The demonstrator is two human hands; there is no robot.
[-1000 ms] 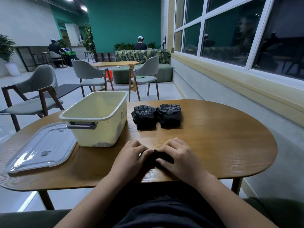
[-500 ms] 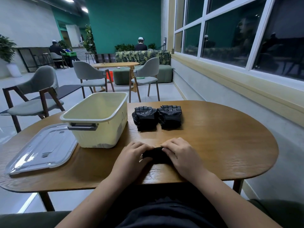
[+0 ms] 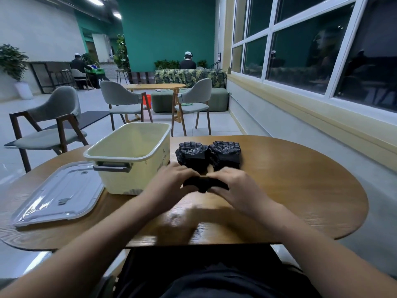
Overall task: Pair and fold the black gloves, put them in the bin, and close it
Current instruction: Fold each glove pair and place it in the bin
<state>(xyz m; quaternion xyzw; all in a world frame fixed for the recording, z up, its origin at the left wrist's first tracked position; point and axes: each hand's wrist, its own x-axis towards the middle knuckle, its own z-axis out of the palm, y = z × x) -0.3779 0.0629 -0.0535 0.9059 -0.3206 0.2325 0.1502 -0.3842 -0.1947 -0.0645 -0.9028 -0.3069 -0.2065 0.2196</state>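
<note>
Black glove bundle lying crosswise, left hand and right hand fingers gripping it

Single view, worn on the person's head, wide-angle, aimed forward and tipped down over the bench. It sits close. The lap fills the bottom edge, and both forearms run up from the lower corners. Left hand and right hand meet on the black glove bundle just below mid-frame. Past the bench's far edge the lens reaches deep into the room, with the green wall well back and the windows slanting along the right.
</note>
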